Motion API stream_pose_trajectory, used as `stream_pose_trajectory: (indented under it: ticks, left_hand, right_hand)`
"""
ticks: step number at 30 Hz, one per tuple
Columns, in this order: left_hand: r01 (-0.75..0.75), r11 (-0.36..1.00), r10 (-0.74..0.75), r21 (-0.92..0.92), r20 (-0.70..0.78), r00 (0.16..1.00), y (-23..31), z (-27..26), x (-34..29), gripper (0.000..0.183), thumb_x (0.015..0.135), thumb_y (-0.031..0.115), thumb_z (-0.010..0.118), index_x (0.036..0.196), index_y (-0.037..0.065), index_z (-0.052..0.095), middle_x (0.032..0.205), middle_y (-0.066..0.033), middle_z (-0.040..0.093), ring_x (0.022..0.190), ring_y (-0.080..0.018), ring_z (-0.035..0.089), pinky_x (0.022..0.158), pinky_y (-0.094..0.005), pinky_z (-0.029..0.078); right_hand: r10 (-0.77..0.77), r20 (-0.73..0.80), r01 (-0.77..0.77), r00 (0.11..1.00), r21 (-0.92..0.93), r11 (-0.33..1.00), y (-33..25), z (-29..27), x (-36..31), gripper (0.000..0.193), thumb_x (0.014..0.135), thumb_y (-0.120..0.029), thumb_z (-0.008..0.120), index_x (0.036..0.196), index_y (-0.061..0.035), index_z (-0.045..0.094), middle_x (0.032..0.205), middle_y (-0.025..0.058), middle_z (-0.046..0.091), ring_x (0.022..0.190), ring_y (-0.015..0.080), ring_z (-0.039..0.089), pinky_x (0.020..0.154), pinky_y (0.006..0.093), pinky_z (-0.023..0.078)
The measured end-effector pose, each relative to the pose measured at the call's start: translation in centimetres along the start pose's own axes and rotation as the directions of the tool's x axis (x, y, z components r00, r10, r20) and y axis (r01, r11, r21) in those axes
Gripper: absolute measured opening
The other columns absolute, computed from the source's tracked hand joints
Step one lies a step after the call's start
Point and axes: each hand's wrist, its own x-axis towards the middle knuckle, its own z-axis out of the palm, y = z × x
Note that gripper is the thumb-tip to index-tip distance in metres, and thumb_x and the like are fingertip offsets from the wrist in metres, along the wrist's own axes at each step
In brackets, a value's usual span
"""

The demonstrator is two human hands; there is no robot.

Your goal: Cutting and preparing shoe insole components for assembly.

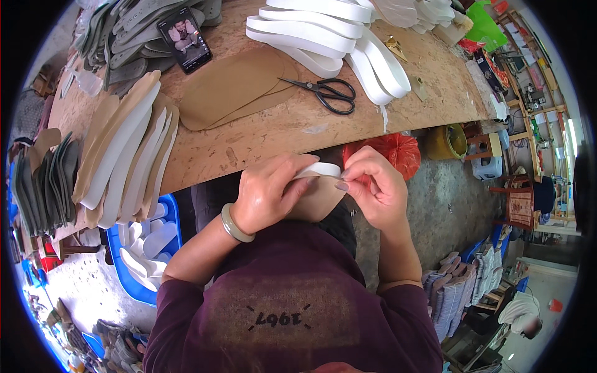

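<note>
Just off the table's front edge, a tan insole-shaped piece (pixel 318 202) hangs in front of my body, with a curved white strip (pixel 322 169) along its upper end. My left hand (pixel 264 189), a pale bangle on its wrist, is closed on the insole and the left part of the strip, thumb on the near side. At the strip's right end, the thumb and fingers of my right hand (pixel 378 189) are pinched together on the edge. Whether strip and insole are joined cannot be made out.
The wooden table (pixel 230 146) carries black scissors (pixel 329 93), brown sheets (pixel 230 87), white sole rims (pixel 311 31), a phone (pixel 185 40) and stacked insoles (pixel 127 149). Below left stands a blue basket (pixel 127 276) of white pieces; a red plastic bag (pixel 401 152) lies to the right.
</note>
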Motion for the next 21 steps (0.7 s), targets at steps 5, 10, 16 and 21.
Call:
stream_pose_trajectory:
  ticks: [5, 10, 16, 21]
  left_hand:
    - [0.042, 0.999, -0.042, -0.026, -0.016, 0.999, -1.2, 1.2, 0.6, 0.032, 0.082, 0.01, 0.073, 0.113, 0.008, 0.067, 0.083, -0.0083, 0.066, 0.069, -0.0257, 0.065, 0.059, -0.0347, 0.052]
    - [0.069, 0.998, -0.07, -0.014, -0.065, 0.995, -2.3, 2.0, 1.5, 0.03, 0.084, 0.012, 0.072, 0.113, 0.008, 0.068, 0.087, -0.0097, 0.068, 0.071, -0.0269, 0.067, 0.06, -0.0355, 0.053]
    - [0.208, 0.961, -0.24, -0.181, -0.177, 0.955, -4.1, 2.5, 3.4, 0.021, 0.094, 0.018, 0.065, 0.111, 0.007, 0.071, 0.095, -0.0141, 0.072, 0.075, -0.0302, 0.068, 0.068, -0.0356, 0.055]
    - [0.472, 0.856, -0.498, -0.21, -0.093, 0.862, -5.1, 1.5, 3.2, 0.026, 0.099, 0.017, 0.06, 0.116, -0.001, 0.068, 0.091, -0.0106, 0.072, 0.079, -0.0113, 0.064, 0.072, -0.027, 0.052]
  right_hand:
    - [0.069, -0.12, -0.044, 0.99, 0.203, 0.978, 2.9, 0.1, -0.1, 0.025, 0.082, 0.004, 0.069, 0.104, -0.0026, 0.062, 0.094, 0.008, 0.06, 0.088, 0.0171, 0.06, 0.079, 0.0292, 0.049]
    - [0.251, -0.028, -0.25, 0.968, 0.032, 0.968, 3.5, 1.7, 1.5, 0.048, 0.077, -0.005, 0.079, 0.121, -0.0025, 0.061, 0.111, 0.0071, 0.066, 0.102, 0.0158, 0.063, 0.085, 0.0291, 0.05]
    - [0.355, 0.003, -0.349, 0.935, 0.181, 0.919, 7.6, 2.6, 5.1, 0.028, 0.088, -0.018, 0.075, 0.111, -0.0024, 0.071, 0.093, 0.0028, 0.073, 0.085, 0.0079, 0.063, 0.078, 0.0245, 0.05]
    - [0.468, 0.052, -0.463, 0.882, 0.281, 0.841, 8.2, 3.9, 7.0, 0.024, 0.089, -0.015, 0.074, 0.106, 0.0007, 0.073, 0.098, 0.0025, 0.071, 0.088, 0.0083, 0.064, 0.08, 0.023, 0.049]
